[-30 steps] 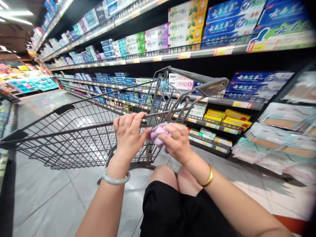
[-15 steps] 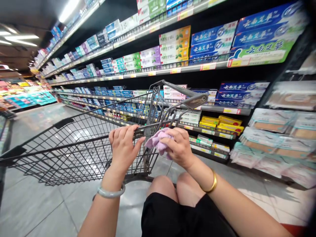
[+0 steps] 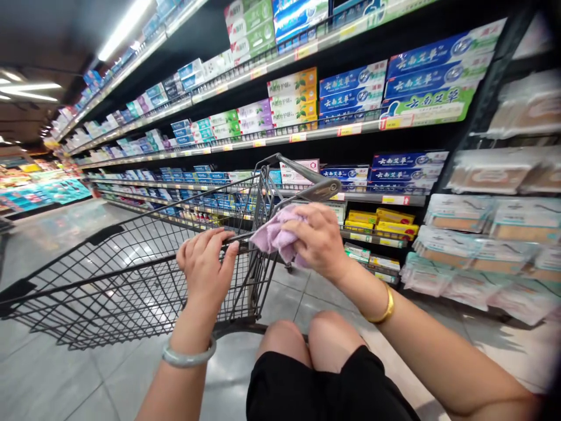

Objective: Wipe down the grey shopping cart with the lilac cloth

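A dark metal shopping cart [image 3: 144, 268] stands in front of me, its wire basket reaching off to the left and its handle [image 3: 322, 190] at the upper right. My left hand [image 3: 205, 257] is closed over the cart's side rim, the thumb along the near side. Bunched in my right hand [image 3: 322, 240] is a light purple cloth [image 3: 278, 234], its loose end beside the rim near the handle end of the basket. The fingers are shut around the cloth, and part of it is hidden in the palm.
Long shelves [image 3: 284, 139] of boxed toothpaste run along the right side of the aisle. Packaged goods hang on a rack [image 3: 473, 219] at the far right. My bent knees [image 3: 302, 342] are close below the cart, above the grey tiled floor [image 3: 48, 374].
My right hand and the cloth have moved up slightly, and more of the cloth shows spread out. My left hand stays on the rim. The whole view has shifted a little.
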{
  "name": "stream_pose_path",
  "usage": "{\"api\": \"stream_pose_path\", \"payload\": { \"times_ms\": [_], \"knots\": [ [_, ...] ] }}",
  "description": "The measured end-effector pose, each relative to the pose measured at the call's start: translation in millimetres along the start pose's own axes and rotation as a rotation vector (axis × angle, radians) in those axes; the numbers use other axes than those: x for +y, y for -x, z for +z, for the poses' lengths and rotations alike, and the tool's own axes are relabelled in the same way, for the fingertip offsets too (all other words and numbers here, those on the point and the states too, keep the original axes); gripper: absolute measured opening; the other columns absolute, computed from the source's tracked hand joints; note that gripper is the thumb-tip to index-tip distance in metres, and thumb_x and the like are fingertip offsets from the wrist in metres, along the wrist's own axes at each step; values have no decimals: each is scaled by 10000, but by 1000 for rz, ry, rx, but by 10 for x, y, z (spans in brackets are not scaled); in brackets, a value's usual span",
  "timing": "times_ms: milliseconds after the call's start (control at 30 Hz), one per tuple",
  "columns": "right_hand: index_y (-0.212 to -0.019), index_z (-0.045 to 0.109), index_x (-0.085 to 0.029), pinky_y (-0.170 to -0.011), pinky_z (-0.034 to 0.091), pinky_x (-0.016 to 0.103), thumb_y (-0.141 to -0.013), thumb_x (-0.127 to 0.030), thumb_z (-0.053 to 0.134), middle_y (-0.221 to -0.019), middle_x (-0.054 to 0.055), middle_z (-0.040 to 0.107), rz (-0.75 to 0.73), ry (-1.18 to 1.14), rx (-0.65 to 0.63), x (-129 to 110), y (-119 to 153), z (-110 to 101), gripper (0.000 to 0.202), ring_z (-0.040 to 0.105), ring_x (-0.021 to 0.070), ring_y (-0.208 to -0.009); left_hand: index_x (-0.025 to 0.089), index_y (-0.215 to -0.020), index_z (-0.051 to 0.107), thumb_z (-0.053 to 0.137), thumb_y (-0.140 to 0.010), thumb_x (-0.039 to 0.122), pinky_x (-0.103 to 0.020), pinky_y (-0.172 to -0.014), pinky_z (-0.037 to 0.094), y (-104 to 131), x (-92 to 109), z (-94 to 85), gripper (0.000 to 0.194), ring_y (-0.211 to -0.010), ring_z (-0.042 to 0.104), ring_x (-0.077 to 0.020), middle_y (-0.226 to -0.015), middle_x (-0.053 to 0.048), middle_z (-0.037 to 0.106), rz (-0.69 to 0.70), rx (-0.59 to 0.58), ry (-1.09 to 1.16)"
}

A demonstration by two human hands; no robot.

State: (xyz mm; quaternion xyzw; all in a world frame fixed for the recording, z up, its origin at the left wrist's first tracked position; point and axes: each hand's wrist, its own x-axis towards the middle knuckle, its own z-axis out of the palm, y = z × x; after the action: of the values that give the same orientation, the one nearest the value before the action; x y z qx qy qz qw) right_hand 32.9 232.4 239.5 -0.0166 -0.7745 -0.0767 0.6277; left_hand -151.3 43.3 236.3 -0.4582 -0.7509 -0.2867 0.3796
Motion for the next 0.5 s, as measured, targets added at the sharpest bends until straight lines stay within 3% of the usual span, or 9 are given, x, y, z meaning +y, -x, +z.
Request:
{"api": "stream_pose_path", "payload": {
  "times_ms": [133, 267, 367, 500],
  "knots": [
    [-1050, 753, -272, -1032, 466, 459, -878, -152, 670, -1182, 70, 645, 181, 12, 146, 71, -113, -56, 225, 580, 265, -1151, 234, -1350, 639, 384, -1047, 550, -458, -1115, 296, -159, 380, 18, 507, -1288, 571, -282, -1333, -94, 691, 27, 16, 110],
    [-1041, 758, -275, -1024, 476, 449, -886, -165, 671, -1179, 66, 666, 94, 17, 26, 6, -51, -26, 209, 576, 265, -1156, 217, -1433, 575, 266, -1049, 621, -433, -1050, 336, -281, 678, 138, 638, -1173, 635, -256, -1238, -90, 731, 44, -113, 253],
    [-1052, 757, -292, -1014, 480, 438, -887, -175, 679, -1169, 55, 675, 87, 35, 46, 69, -59, -58, 217, 593, 256, -1143, 162, -1506, 498, 147, -1007, 713, -443, -973, 361, -297, 739, 234, 822, -1033, 665, -274, -1090, -111, 755, 46, -190, 236],
    [-1039, 752, -268, -1016, 472, 461, -874, -186, 680, -1167, 68, 656, 228, 80, 185, 169, -169, -135, 198, 609, 262, -1119, 160, -1414, 589, 106, -988, 735, -426, -898, 351, -276, 692, 282, 864, -972, 654, -279, -1014, -114, 752, 70, -174, 198]
  ]
}}
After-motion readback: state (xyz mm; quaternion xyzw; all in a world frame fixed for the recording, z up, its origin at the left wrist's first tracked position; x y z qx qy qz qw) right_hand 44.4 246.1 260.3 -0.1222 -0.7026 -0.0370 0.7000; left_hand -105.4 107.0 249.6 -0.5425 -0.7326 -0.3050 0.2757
